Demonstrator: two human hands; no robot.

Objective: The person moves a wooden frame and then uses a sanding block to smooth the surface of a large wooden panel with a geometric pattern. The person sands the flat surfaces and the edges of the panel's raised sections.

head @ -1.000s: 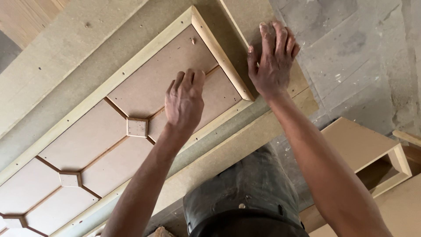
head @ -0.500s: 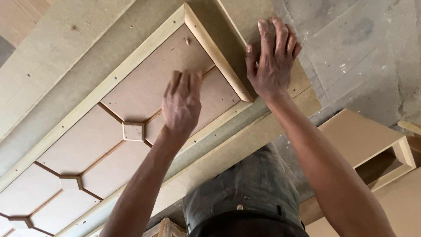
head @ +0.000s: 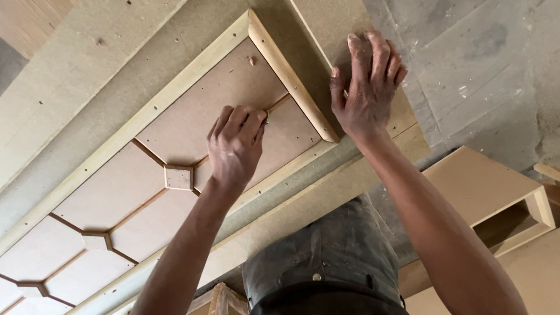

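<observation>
One large fibreboard sheet [head: 116, 76], pale brown, runs from near left to far right and carries the work. On it lies a long framed panel [head: 192, 116]: light wood border strips around reddish-brown hardboard fields, divided by thin dark strips that meet at small square wood blocks [head: 178, 177]. The frame's end strip [head: 291, 76] closes the panel at the far right, with a mitred corner nearest the right hand. Grey concrete floor [head: 484, 64], paint-flecked, far right. An open box of pale board [head: 496, 198] sits at near right. The person's dark, dusty trousers [head: 326, 262] show at near centre.

Right hand [head: 368, 87]: laid flat with fingers spread and pressed on the board just outside the frame's far-right corner, gripping nothing.

Left hand [head: 236, 146]: on the hardboard field inside the frame, just right of one square block, fingers curled in with thumb and forefinger pinched at a thin dividing strip; a small greenish object [head: 268, 118] shows at the fingertips, too small to identify.
</observation>
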